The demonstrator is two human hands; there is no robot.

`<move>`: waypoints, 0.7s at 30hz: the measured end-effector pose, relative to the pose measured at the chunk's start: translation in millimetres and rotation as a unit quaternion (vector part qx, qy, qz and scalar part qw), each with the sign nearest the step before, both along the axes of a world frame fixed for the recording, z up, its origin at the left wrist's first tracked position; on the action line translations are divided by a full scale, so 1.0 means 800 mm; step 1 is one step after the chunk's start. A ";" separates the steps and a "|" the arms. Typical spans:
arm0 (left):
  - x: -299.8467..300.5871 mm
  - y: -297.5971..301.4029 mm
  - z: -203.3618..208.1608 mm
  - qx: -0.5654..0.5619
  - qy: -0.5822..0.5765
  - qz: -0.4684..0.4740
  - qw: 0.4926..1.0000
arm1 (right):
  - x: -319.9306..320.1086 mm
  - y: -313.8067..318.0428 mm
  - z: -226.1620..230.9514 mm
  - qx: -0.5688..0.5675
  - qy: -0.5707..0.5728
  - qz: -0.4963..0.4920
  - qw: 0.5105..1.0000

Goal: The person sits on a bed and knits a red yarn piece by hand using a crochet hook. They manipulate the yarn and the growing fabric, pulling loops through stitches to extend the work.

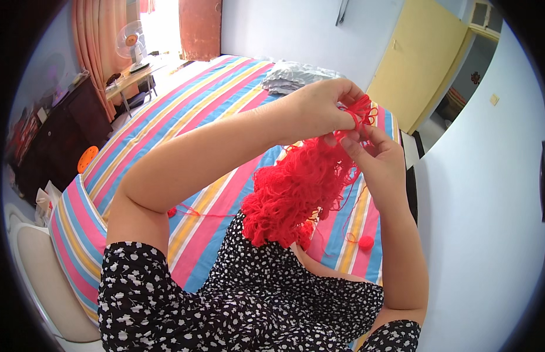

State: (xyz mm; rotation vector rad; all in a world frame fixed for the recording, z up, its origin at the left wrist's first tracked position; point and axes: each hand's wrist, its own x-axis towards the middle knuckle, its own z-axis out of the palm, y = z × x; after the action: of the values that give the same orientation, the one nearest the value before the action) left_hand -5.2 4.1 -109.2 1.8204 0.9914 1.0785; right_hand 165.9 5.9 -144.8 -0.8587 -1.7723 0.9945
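Observation:
A thick, curly mass of red yarn (296, 188) hangs down in front of me from both raised hands. My left hand (326, 111) pinches its gathered top end, where several loops stick up past the fingers. Close beside it, my right hand (375, 155) grips the same bundle just below, thumb and fingers closed on the strands. The two hands nearly touch. Loose strands trail from the bundle down to the bed. A small red yarn ball (365, 242) lies on the bed to the right, and a bit of red yarn (172, 212) shows by my left elbow.
The bed has a striped sheet (219, 205) and a folded grey-white cloth (296, 76) at its far end. A white chair (40, 276) stands at the lower left. Farther back are a fan (131, 44) on a small table, a dark cabinet (58, 138) and a yellow door (419, 58).

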 end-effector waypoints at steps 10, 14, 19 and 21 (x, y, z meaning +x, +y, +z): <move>-0.014 0.012 -0.009 0.044 0.022 0.098 0.994 | 0.039 0.029 0.008 -0.153 0.119 0.112 0.975; -0.034 0.012 -0.005 0.088 0.149 -0.094 0.981 | 0.050 0.034 0.024 -0.191 0.182 0.135 0.955; -0.020 -0.002 -0.004 0.139 0.151 -0.056 0.977 | 0.054 0.027 0.035 -0.196 0.129 0.141 0.962; -0.010 -0.004 -0.010 0.183 0.193 -0.019 0.964 | 0.055 0.025 0.036 -0.175 0.112 0.153 0.966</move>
State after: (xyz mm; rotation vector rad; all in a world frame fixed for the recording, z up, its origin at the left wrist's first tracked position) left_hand -13.1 1.2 -117.1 2.4097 1.0201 0.9469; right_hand 209.7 26.2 -115.9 -0.6579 -1.5853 1.5791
